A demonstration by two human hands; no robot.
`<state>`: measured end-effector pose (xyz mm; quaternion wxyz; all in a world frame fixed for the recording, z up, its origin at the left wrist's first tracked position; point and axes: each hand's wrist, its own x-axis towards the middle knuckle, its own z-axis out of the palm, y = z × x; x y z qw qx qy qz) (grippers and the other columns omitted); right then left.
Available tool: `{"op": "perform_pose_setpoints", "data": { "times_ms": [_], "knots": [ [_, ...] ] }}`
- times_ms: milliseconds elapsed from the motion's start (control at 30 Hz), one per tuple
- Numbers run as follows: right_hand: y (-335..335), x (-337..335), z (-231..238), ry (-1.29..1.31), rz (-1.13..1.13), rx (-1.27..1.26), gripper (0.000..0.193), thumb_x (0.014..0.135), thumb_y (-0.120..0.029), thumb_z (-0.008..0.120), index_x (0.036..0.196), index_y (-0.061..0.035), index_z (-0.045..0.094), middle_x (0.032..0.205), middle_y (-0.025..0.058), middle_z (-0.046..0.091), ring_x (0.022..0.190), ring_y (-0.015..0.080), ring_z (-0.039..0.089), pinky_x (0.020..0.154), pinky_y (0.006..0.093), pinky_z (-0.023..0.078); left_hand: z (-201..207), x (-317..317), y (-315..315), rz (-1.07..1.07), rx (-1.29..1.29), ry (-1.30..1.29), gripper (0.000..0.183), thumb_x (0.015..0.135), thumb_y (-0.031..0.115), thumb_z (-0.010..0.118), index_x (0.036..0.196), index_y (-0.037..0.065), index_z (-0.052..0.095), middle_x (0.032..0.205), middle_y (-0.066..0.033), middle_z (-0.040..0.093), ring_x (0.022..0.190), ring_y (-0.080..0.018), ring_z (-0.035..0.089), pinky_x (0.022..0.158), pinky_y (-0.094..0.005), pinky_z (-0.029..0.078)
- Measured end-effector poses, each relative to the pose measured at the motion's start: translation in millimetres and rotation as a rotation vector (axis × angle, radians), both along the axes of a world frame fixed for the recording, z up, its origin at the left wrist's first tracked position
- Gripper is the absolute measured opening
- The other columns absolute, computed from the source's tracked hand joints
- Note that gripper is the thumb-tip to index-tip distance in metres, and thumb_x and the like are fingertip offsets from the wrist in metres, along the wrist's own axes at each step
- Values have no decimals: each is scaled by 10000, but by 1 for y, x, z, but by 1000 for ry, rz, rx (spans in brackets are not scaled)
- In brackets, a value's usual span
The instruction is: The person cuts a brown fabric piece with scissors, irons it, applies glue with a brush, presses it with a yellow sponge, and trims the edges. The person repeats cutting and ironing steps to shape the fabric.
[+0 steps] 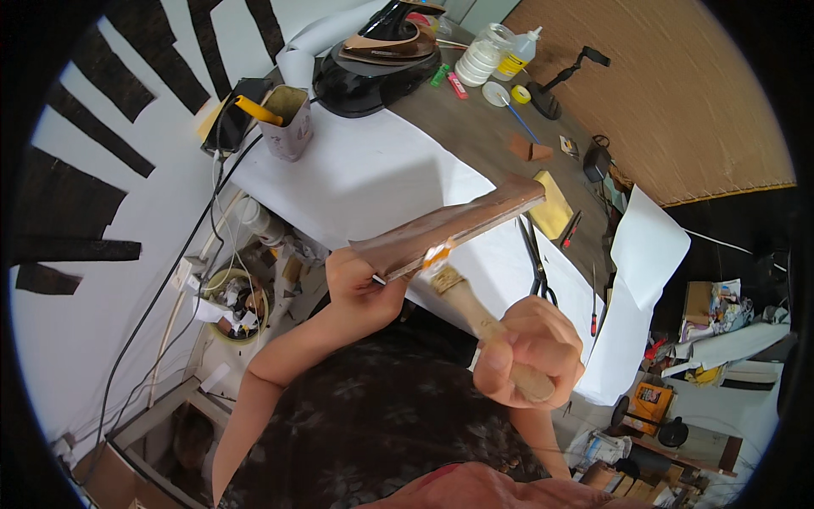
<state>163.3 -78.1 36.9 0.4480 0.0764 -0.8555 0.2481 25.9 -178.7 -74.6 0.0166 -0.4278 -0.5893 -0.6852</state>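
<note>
Gripping brown leather strip (pixel 449 225) in my left hand (pixel 360 293); right hand (pixel 530 348) fingers closed round wooden brush (pixel 483 322), bristles touching strip's edge, above the table (pixel 365 178).

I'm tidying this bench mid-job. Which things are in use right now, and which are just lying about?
In use:
left hand holding the brown strip
right hand holding the wooden-handled brush against it

Lying about:
scissors
yellow pad
red screwdriver
tape rolls
glue bottle
tin with yellow tool
</note>
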Motion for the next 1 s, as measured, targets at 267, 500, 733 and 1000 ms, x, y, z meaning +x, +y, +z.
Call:
{"op": "perform_pose_setpoints", "data": {
  "times_ms": [267,500,733,1000],
  "knots": [
    [-3,10,-4,157,147,-242,226,767,-106,745,900,-78,563,611,54,598,522,207,584,540,347,511,-11,-2,-3,-9,-37,57,163,759,54,768,915,33,726,769,-53,697,639,-122,646,589,-240,476],
    [5,14,-6,236,-64,-469,178,911,-174,650,991,-45,556,730,93,543,470,149,524,453,257,409,-4,3,4,27,14,-16,133,758,5,746,888,21,725,760,-82,705,605,-154,649,567,-237,473],
    [3,22,-11,117,1,-256,247,782,-130,788,945,-5,652,783,81,563,571,182,542,490,321,419,3,0,5,75,-2,-6,93,675,-32,713,757,9,696,663,-121,662,518,-235,622,470,-273,441],
    [-9,18,-15,-65,24,83,223,725,-23,736,911,-21,612,767,56,548,481,159,535,431,266,426,-14,-4,4,0,-27,-6,170,715,-23,695,877,21,722,722,-110,684,550,-190,626,523,-258,457]
  ]
}}
